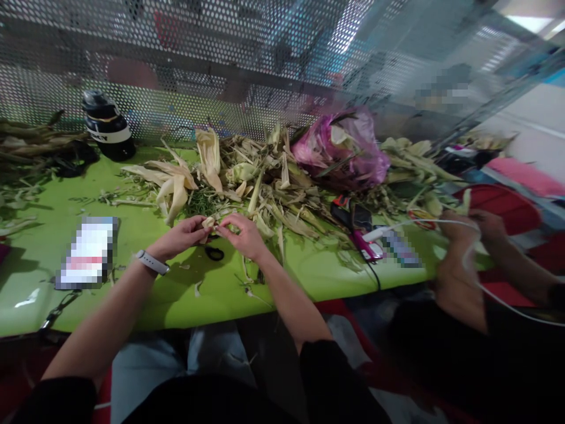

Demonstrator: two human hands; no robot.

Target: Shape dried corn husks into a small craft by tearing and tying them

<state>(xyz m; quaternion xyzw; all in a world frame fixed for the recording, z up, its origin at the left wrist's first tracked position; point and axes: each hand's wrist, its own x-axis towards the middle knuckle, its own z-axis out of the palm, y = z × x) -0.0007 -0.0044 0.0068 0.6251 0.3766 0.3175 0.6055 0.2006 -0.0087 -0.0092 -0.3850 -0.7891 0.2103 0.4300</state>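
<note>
Over the green tabletop (pixel 176 297), the person's left hand (pixel 189 231) and right hand (pixel 243 234) meet, fingertips pinching a small pale piece (pixel 209 222) — too small to make out clearly. A white wristband (pixel 152 262) circles the left wrist. Near the hands lies a black ring (pixel 214 254); beyond them spread dry husks (pixel 291 203), a pink plastic bag (pixel 339 153) among them. A dark bottle (pixel 108 126) stands upright at left — a phone (pixel 88 250) lies nearer. At right are a co-worker's hands (pixel 457 228).

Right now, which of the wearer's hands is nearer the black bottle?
Left. The left hand is in front of the black bottle and to its right; the right hand sits farther right.
</note>
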